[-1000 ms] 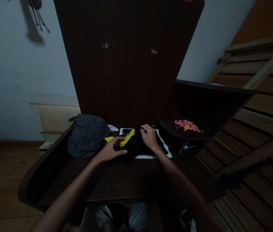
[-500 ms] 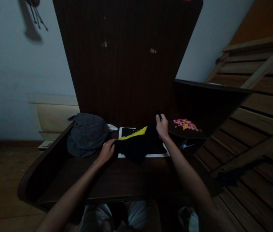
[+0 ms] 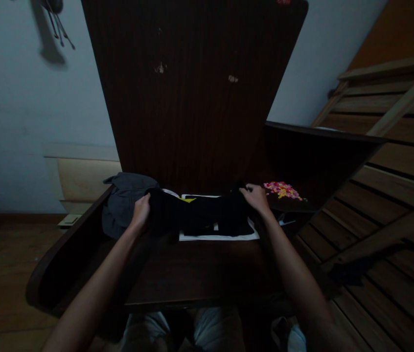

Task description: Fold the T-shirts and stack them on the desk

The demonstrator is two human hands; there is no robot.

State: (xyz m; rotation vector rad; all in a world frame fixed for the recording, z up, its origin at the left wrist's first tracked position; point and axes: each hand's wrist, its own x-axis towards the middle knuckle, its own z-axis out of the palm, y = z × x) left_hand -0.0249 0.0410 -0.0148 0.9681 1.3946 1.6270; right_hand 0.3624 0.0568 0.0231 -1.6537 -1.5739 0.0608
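A piece of black cloth is stretched sideways between my two hands. My left hand is closed on its left end, in front of a soft grey cloth item that looks like a cap or bag. The cloth's right end is pinched in my right hand. Beneath the cloth lies a flat white-edged thing with a dark middle, largely covered. A small yellow patch shows at the cloth's upper edge. Dim light hides the cloth's exact shape.
Pink and yellow small pieces lie right of my right hand on the dark desk. A tall dark panel rises behind. Wooden slats stand at the right; the desk's raised side bounds the left.
My hands have moved apart, the left one leftward and up, the right one slightly right and down. The cloth is now spread wider, and much less yellow shows.
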